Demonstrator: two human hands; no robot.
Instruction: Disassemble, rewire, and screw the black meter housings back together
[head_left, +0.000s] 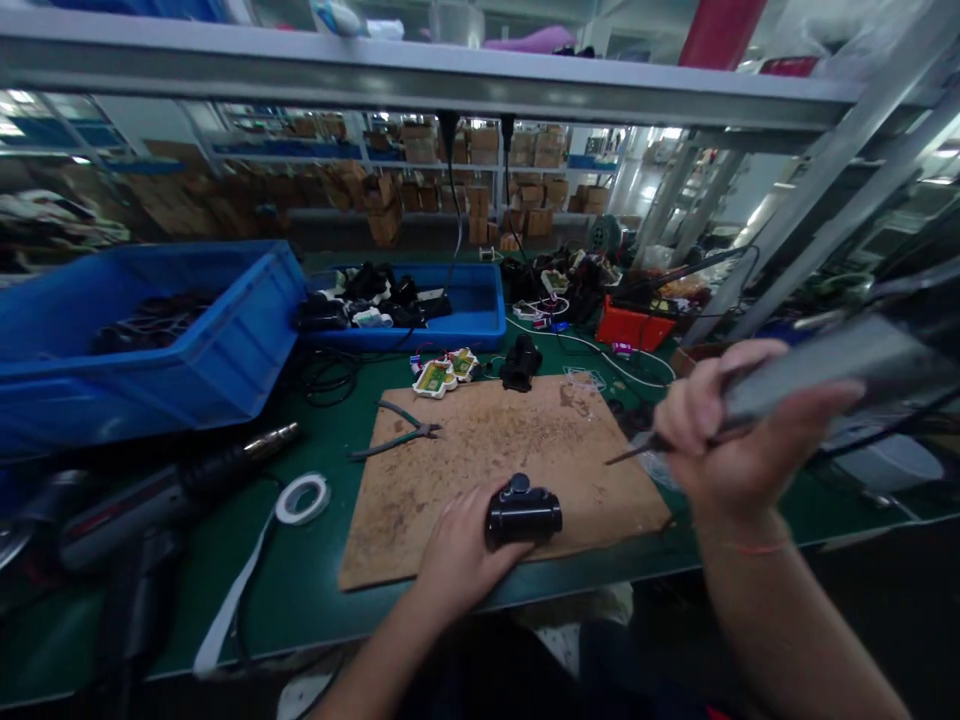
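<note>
Head view: far left, a large blue bin (150, 330) holds dark cables; a heat gun (172, 490) and tape roll (302, 497) lie near it. The left hand (457, 550) clasps a black housing (523, 512) on the brown board (480, 450). A smaller blue tray (465, 310) holds black parts. The right hand (720, 440) is closed around a soldering iron (810, 370).
</note>
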